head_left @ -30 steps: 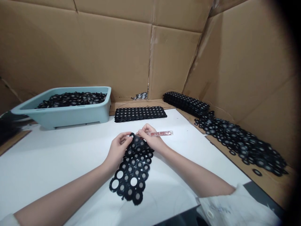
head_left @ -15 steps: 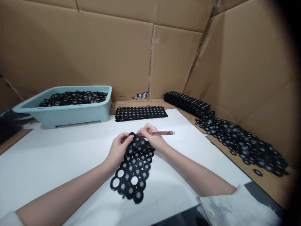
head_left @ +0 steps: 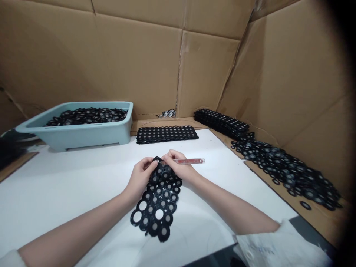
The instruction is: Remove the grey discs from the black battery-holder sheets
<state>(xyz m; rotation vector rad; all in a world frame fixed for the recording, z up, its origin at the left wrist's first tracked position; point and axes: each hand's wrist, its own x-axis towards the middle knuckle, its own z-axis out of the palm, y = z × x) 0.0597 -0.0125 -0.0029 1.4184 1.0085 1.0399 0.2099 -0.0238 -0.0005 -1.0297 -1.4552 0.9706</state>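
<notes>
A narrow mat of joined black rings with pale centres (head_left: 158, 198) lies slanted on the white sheet, its upper end raised between the hands. My left hand (head_left: 141, 176) pinches that upper end between thumb and fingers. Closed around a thin tool with a reddish flat handle (head_left: 191, 161), my right hand (head_left: 176, 165) is at the same end of the mat. The tool's tip is at the top ring, too small to make out clearly. Several centres near the mat's lower end look whiter than the others.
A light blue tub (head_left: 89, 135) of black rings stands at the back left. Behind the hands lies a flat ring mat (head_left: 167, 134). Stacked mats (head_left: 221, 123) and a loose ring pile (head_left: 289, 170) line the right cardboard wall.
My right hand has shifted slightly left and down toward my left hand, and the reddish handle has moved with it. My left hand has barely moved.
</notes>
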